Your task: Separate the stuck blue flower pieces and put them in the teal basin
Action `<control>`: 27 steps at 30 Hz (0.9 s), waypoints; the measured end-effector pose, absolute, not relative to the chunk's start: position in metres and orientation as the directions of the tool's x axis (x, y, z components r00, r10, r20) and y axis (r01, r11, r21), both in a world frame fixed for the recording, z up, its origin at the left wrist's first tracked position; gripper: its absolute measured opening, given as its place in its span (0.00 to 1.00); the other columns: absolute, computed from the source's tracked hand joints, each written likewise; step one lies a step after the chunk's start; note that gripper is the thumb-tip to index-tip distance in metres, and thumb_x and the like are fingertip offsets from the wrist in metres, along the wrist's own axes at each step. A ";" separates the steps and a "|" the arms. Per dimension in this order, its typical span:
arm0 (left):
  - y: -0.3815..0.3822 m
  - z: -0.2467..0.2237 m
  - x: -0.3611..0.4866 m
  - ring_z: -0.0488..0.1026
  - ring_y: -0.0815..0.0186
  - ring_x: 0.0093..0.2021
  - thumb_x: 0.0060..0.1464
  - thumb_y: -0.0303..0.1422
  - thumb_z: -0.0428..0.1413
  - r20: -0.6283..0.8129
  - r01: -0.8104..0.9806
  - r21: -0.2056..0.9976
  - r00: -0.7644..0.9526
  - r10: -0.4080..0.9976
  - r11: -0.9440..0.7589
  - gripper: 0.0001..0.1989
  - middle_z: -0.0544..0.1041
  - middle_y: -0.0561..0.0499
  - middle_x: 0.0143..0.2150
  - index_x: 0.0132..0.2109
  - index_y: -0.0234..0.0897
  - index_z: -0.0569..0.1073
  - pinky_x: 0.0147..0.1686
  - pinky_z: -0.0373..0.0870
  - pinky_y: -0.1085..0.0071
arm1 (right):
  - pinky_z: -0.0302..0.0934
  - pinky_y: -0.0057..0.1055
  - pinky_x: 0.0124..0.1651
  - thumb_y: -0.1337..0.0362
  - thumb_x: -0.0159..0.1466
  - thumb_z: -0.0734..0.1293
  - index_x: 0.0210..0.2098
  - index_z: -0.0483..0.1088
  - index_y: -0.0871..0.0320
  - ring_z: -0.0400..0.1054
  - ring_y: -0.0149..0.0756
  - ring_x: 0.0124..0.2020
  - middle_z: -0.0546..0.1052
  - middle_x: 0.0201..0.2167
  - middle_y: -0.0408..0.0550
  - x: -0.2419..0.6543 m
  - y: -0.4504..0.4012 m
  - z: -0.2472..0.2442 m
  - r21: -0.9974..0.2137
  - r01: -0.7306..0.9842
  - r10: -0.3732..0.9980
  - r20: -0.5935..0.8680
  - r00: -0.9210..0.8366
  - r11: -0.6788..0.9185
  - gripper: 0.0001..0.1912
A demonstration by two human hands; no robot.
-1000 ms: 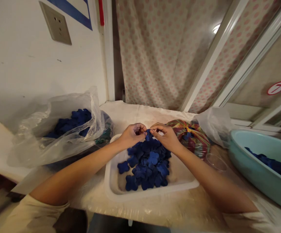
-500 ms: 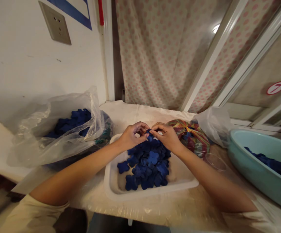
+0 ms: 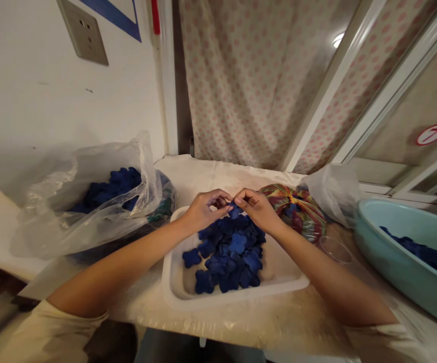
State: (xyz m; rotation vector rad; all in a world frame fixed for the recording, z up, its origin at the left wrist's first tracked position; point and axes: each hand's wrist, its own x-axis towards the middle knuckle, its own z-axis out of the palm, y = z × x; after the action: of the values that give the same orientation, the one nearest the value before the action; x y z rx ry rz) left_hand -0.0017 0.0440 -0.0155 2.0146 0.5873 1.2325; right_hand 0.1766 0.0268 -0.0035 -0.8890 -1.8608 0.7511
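Between the fingertips of both hands is a blue flower-shaped piece, held above the far part of a white plastic tray. My left hand pinches it from the left with thumb and fingers. From the other side, my right hand pinches it too, thumb and forefinger close together. The fingers partly cover the piece. Below them, a heap of similar blue flower pieces lies in the tray, with a few spread toward its left and near sides.
A clear plastic bag with more blue pieces stands at left. Behind my right hand sits a colourful striped bundle. A round clear lid-like disc lies beside a turquoise basin holding dark blue pieces. A dotted curtain hangs behind.
My fingers have shifted slightly around the blue flower piece, the right fingertips rising a little. The view has tilted very slightly; the tray and heap stay as they were.
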 end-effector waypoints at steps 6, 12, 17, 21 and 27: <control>0.042 -0.012 -0.002 0.67 0.75 0.22 0.50 0.29 0.57 0.515 0.038 0.793 0.493 0.701 -0.608 0.05 0.70 0.55 0.24 0.35 0.32 0.70 0.23 0.63 0.79 | 0.49 0.26 0.30 0.54 0.59 0.64 0.23 0.60 0.58 0.53 0.27 0.24 0.58 0.21 0.38 0.173 0.028 -0.007 -0.877 0.140 0.874 0.420 -0.244 0.460 0.15; 0.043 -0.013 -0.003 0.68 0.74 0.26 0.53 0.28 0.53 0.538 0.073 0.741 0.531 0.654 -0.668 0.03 0.70 0.53 0.28 0.35 0.32 0.69 0.27 0.65 0.77 | 0.51 0.26 0.26 0.59 0.54 0.65 0.19 0.57 0.57 0.54 0.27 0.21 0.60 0.18 0.38 0.176 0.037 -0.009 -0.958 0.011 0.958 0.285 0.032 0.285 0.14; 0.046 -0.016 -0.002 0.65 0.74 0.24 0.53 0.30 0.53 0.525 0.115 0.757 0.479 0.703 -0.644 0.04 0.68 0.54 0.26 0.35 0.33 0.67 0.25 0.62 0.77 | 0.50 0.26 0.25 0.62 0.52 0.64 0.20 0.56 0.56 0.55 0.27 0.21 0.60 0.18 0.38 0.185 0.048 -0.014 -0.955 0.036 0.944 0.296 0.146 0.294 0.10; 0.049 -0.019 -0.001 0.66 0.73 0.25 0.52 0.30 0.54 0.525 0.108 0.772 0.445 0.725 -0.626 0.05 0.69 0.54 0.27 0.36 0.33 0.67 0.26 0.63 0.77 | 0.58 0.28 0.36 0.66 0.50 0.67 0.31 0.66 0.56 0.64 0.31 0.31 0.70 0.30 0.41 0.183 0.041 -0.012 -0.903 0.166 0.916 0.400 -0.019 0.397 0.08; 0.045 -0.015 -0.001 0.66 0.74 0.25 0.50 0.26 0.55 0.487 0.125 0.792 0.461 0.742 -0.598 0.06 0.69 0.55 0.26 0.37 0.34 0.66 0.26 0.63 0.78 | 0.60 0.33 0.42 0.64 0.59 0.65 0.32 0.73 0.56 0.68 0.36 0.37 0.75 0.33 0.48 0.176 0.029 -0.007 -0.588 0.453 0.741 0.569 -0.357 0.670 0.05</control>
State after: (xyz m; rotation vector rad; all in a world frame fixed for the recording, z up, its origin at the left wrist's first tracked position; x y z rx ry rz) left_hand -0.0013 0.0448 -0.0152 2.0161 0.7204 1.1348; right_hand 0.1760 0.0290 -0.0066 -0.9230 -2.0127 0.4183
